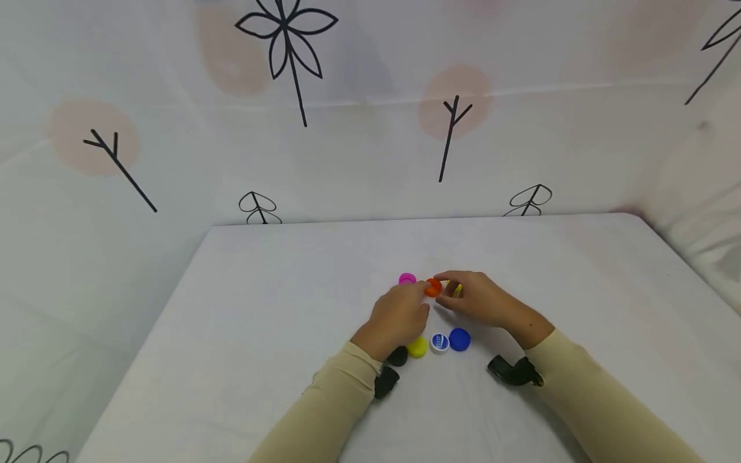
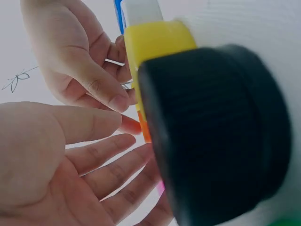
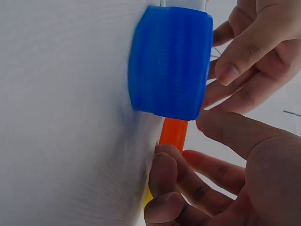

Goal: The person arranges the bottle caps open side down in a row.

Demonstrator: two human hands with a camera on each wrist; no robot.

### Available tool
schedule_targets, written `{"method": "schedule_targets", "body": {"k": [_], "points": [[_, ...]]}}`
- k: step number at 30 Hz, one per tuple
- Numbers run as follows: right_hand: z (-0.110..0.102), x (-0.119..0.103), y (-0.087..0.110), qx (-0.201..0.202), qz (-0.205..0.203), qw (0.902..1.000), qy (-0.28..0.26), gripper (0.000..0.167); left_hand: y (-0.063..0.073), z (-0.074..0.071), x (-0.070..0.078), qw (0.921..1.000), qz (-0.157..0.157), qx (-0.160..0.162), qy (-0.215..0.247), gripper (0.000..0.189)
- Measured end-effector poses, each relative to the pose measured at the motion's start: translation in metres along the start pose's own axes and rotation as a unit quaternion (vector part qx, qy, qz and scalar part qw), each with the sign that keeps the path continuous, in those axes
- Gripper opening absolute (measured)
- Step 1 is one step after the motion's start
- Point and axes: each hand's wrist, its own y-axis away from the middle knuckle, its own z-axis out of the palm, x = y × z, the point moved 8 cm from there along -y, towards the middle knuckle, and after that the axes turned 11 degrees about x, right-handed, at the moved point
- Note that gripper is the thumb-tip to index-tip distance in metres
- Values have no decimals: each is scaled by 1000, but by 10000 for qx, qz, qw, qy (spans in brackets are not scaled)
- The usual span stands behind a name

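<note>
An orange bottle cap lies on the white table between both hands. My right hand pinches its edge, with thumb and index finger on opposite sides. From the left, my left hand touches the same cap with an extended index finger; its other fingers look relaxed in the left wrist view. A pink cap sits just beyond the left hand. Another yellow cap shows partly behind the right hand's fingers. In the right wrist view a blue cap partly hides the orange cap.
Nearer me stands a curved row: a black cap, a yellow cap, a white cap with a blue print and the blue cap. A sliver of green shows in the left wrist view. Patterned cloth hangs behind the table.
</note>
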Motion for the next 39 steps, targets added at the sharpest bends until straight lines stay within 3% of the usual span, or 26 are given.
{"method": "schedule_targets", "body": {"k": [14,24,39], "points": [[1,3,4,86,15,9999,-66,28,1,3,1,9999,44,9,-132,44],[3,3,6,74,-39,9999,-78,30,3,5,4,9993,235,105,-255,42],[-17,-18,20,653,-374,9972,44,28,6,-17,3,9941,68,779,755,34]]}}
